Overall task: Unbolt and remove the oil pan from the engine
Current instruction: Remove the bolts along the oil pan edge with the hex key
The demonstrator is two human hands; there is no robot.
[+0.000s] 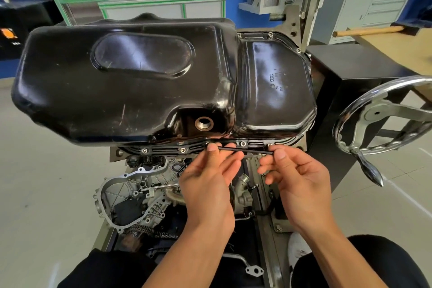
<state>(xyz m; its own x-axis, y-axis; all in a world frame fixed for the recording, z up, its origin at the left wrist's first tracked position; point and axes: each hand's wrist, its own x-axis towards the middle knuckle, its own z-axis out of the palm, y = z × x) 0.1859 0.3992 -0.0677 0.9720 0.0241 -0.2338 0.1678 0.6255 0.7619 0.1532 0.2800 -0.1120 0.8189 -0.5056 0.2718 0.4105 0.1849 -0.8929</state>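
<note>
Pinching a thin black key (245, 148) by its two ends, the left grip (205, 184) and right grip (301, 184) sit side by side just below the near flange (163, 150) of the pan (131, 82). The left fingertips close on the key's left end, and the right thumb and curled fingers hold its right end. Neither grip holds anything else.

The key's long axis runs left to right, nearly parallel to the flange, with its right end a little lower. I cannot tell whether its left tip is seated in a bolt head, because the fingertip covers that spot.

One bolt (243, 143) shows between the grips, just above the key. Another (270, 145) sits just above the key's right end. Two more (183, 150) (144, 150) lie further left along the flange, nearer the left grip.

The pan lies above and beyond both grips, seated on the upturned engine (140, 194). Its long axis also runs left to right, and its drain hole (204, 123) is open just above the left fingertips. The bolts at the far right corner (270, 34) are well apart from both grips, so the near row looks like the work in hand.

Judging from this, the pan wall rises close behind the flange, so the key's handle probably has to swing out toward the person. A chrome handwheel (383, 119) stands to the right, clear of the grips.
</note>
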